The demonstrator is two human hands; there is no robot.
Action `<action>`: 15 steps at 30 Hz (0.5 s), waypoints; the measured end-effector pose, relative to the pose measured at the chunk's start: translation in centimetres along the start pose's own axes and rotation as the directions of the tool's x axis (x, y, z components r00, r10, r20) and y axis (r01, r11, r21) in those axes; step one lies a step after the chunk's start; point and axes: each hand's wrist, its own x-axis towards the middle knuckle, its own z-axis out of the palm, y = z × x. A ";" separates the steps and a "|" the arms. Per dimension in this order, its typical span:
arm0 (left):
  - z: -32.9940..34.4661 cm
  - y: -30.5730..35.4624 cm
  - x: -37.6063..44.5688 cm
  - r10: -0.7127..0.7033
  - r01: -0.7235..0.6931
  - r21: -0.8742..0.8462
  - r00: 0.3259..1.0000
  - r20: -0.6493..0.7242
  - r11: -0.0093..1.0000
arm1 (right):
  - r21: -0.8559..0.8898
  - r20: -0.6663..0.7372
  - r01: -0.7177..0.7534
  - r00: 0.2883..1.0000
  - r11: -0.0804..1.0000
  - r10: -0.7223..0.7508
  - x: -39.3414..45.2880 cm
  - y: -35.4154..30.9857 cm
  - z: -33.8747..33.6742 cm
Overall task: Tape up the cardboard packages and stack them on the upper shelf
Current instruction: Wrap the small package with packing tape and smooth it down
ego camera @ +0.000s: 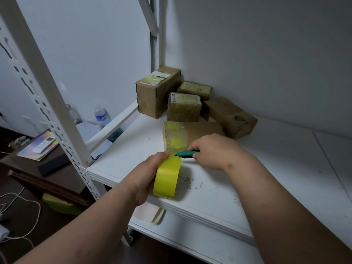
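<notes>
- Five brown cardboard packages on the white metal shelf [266, 168]: four clustered in the back corner, i.e. the tall package [156, 96], small flat package [196, 89], square package [183, 108] and long package [231, 116].
- Fifth, the near flat package [192, 133], lies just in front of them, its left end wrapped in yellow-tinted tape.
- One roll of yellow packing tape [167, 178], upright at the shelf's front edge.
- One green utility knife [187, 153].
- Left hand [146, 174]: fingers curled round the roll, thumb on top; tape runs to the near package.
- Right hand [211, 151]: grips the knife, tip at the tape by the left thumb.
- Beside the shelf: one clear plastic water bottle [100, 114], one white remote control [43, 144].
</notes>
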 end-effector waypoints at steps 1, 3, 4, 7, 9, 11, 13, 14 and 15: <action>0.0 0.0 0.0 -0.007 0.007 0.002 1.000 0.003 1.000 | 0.004 0.001 -0.002 1.000 1.000 0.002 0.0 0.1 0.1; -0.2 0.0 0.1 -0.019 0.019 0.007 1.000 0.007 1.000 | 0.013 0.003 -0.007 1.000 1.000 0.007 0.0 0.4 0.1; -0.2 0.0 0.2 -0.023 0.023 0.007 1.000 0.008 1.000 | 0.019 0.004 -0.009 1.000 1.000 0.009 0.0 0.5 0.1; -0.3 -0.1 0.3 -0.017 0.016 0.012 1.000 0.019 1.000 | 0.040 0.009 -0.014 1.000 0.999 0.014 0.0 0.8 0.1; -0.4 -0.2 0.5 -0.005 0.005 0.025 1.000 0.015 1.000 | 0.044 0.010 -0.013 1.000 0.999 0.013 -0.1 0.9 0.2; -0.5 -0.3 0.6 0.008 -0.008 0.036 1.000 0.008 0.999 | 0.009 0.013 -0.016 1.000 1.000 0.016 -0.2 1.1 0.3; -0.7 -0.4 0.5 0.022 -0.022 0.042 1.000 0.015 0.999 | -0.018 0.010 -0.027 1.000 0.999 0.027 -0.4 1.4 0.6; -0.8 -0.5 0.4 0.028 -0.029 0.043 0.999 0.021 0.999 | -0.009 0.004 -0.035 0.999 0.999 0.035 -0.5 1.7 0.7; -1.0 -0.5 0.4 0.036 -0.037 0.042 0.999 0.028 0.998 | 0.007 0.002 -0.043 0.999 0.999 0.043 -0.6 1.9 0.9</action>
